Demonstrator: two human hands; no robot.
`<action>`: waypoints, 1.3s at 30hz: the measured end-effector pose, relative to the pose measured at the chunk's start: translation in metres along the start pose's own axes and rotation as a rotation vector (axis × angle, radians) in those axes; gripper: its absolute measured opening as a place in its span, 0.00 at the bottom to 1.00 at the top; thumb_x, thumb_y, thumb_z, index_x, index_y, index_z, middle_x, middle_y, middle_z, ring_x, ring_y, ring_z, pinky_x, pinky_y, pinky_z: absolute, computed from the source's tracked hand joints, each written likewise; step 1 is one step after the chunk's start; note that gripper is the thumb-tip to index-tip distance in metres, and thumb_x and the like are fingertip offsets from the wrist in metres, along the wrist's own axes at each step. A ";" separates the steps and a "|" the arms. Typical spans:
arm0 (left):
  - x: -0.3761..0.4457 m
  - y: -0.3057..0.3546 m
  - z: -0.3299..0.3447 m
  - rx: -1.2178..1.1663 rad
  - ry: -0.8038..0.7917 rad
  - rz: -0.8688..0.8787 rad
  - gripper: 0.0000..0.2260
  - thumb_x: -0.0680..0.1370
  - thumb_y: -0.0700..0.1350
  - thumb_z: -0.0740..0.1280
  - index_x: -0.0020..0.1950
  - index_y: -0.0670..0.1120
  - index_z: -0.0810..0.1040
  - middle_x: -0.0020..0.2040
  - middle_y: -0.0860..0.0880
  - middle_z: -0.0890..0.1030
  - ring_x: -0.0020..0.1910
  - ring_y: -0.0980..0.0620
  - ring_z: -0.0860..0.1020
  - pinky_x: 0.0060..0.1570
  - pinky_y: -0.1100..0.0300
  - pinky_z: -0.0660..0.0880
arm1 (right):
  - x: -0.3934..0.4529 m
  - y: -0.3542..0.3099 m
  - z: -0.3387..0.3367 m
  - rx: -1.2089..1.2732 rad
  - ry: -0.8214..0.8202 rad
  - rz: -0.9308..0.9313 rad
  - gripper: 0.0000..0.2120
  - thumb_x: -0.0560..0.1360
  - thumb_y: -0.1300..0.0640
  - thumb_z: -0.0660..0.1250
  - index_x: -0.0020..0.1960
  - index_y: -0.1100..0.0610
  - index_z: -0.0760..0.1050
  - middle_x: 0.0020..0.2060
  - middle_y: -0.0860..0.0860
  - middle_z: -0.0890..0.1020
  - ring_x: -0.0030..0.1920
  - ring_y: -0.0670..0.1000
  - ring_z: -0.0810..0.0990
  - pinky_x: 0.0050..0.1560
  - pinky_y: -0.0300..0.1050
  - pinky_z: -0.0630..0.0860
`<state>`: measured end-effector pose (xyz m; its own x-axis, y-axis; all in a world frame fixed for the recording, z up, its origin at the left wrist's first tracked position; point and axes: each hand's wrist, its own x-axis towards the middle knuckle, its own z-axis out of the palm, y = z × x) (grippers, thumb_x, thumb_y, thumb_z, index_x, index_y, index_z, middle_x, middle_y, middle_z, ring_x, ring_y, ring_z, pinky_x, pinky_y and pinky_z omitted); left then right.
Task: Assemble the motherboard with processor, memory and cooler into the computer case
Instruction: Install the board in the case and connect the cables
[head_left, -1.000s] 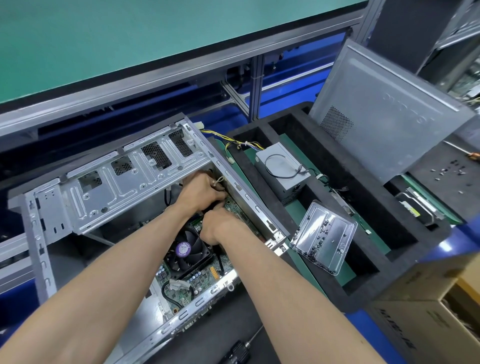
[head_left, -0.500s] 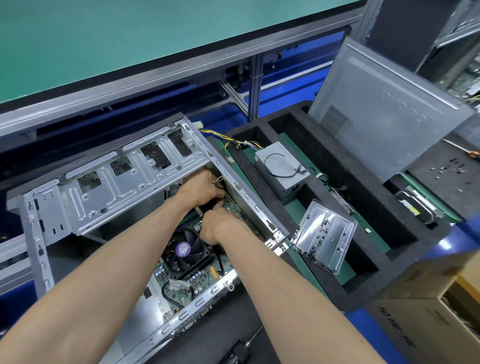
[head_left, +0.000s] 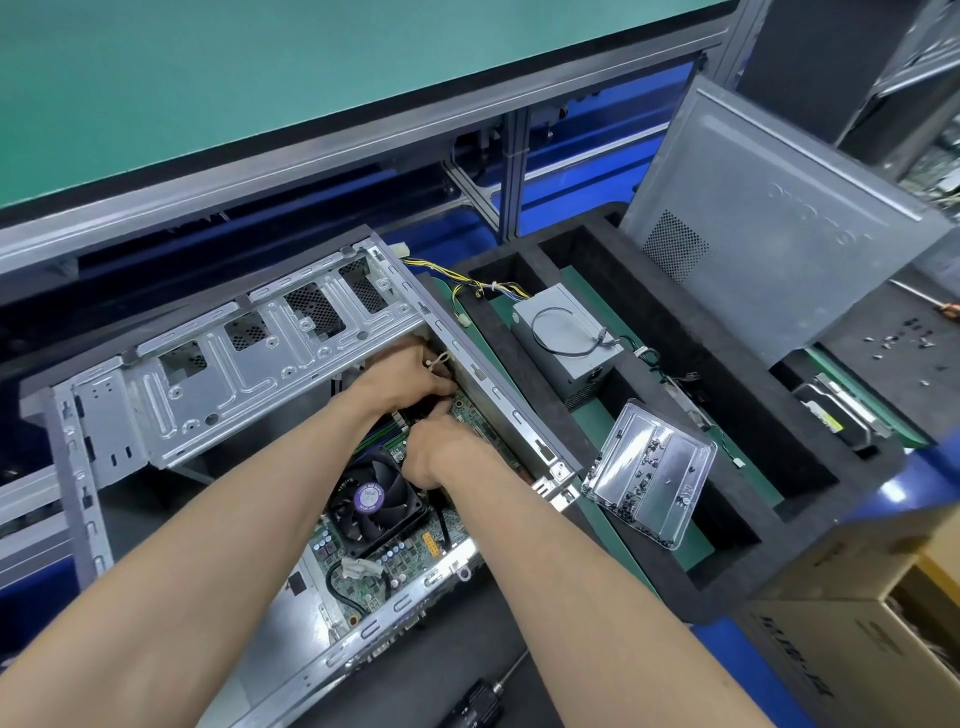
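**Inspector A:** Site: an assembly line. A green-topped bench runs along the far side on an aluminium frame, and the dark surface (head_left: 524, 670) in front of it carries the work. The largest item is the open computer case (head_left: 218, 384), lying at the near-left part of the surface with its drive cage swung up. To its right is a black foam tray (head_left: 779, 467) holding a grey side panel (head_left: 769, 234), a power supply (head_left: 566, 338) and a clear screw tray (head_left: 649, 473).

**Inspector B:** And the motherboard?

**A:** The motherboard (head_left: 363, 577) lies flat on the case floor towards the case's right wall. It is a green board. The cooler (head_left: 376, 499), a black fan with a purple hub label, is mounted on it, and green memory sticks show just beyond the fan.

**B:** Hands?

**A:** Both are deep at the board's far end, under the cage. The left hand (head_left: 402, 376) has its fingers curled downwards, and the right hand (head_left: 447, 449) is likewise bent, touching it. What either one holds is hidden, so I cannot tell.

**B:** Judgement on the step?

**A:** Probably seating the board's far edge or a connector there. Recommend even pressure, keeping cables clear of the fan and confirming that the standoffs line up before driving screws. A screwdriver (head_left: 478, 701) lies at the near edge.
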<state>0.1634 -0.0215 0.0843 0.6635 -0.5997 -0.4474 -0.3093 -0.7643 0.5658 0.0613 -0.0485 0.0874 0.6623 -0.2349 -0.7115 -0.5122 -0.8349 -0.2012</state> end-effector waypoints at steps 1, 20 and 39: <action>0.000 0.000 0.000 0.002 -0.001 0.006 0.10 0.73 0.47 0.76 0.49 0.43 0.83 0.46 0.46 0.85 0.40 0.52 0.77 0.38 0.60 0.70 | 0.000 0.000 0.000 -0.003 0.000 0.000 0.33 0.81 0.59 0.60 0.79 0.70 0.51 0.79 0.68 0.46 0.72 0.68 0.68 0.66 0.64 0.74; 0.001 0.011 -0.004 0.148 -0.009 0.062 0.15 0.73 0.46 0.76 0.55 0.43 0.77 0.49 0.48 0.83 0.46 0.49 0.80 0.44 0.55 0.74 | -0.005 -0.001 -0.003 -0.057 -0.012 -0.023 0.27 0.81 0.61 0.59 0.77 0.69 0.59 0.79 0.69 0.48 0.68 0.69 0.72 0.65 0.64 0.75; -0.045 -0.027 -0.009 -0.138 0.221 -0.052 0.05 0.78 0.58 0.69 0.50 0.59 0.82 0.44 0.63 0.80 0.43 0.62 0.77 0.40 0.67 0.69 | -0.008 0.001 -0.004 0.026 -0.016 -0.008 0.36 0.81 0.62 0.59 0.79 0.71 0.41 0.79 0.68 0.50 0.71 0.69 0.69 0.65 0.63 0.75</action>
<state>0.1478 0.0286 0.0953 0.8134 -0.4827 -0.3247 -0.1851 -0.7439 0.6422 0.0575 -0.0495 0.0950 0.6577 -0.2205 -0.7203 -0.5216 -0.8232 -0.2242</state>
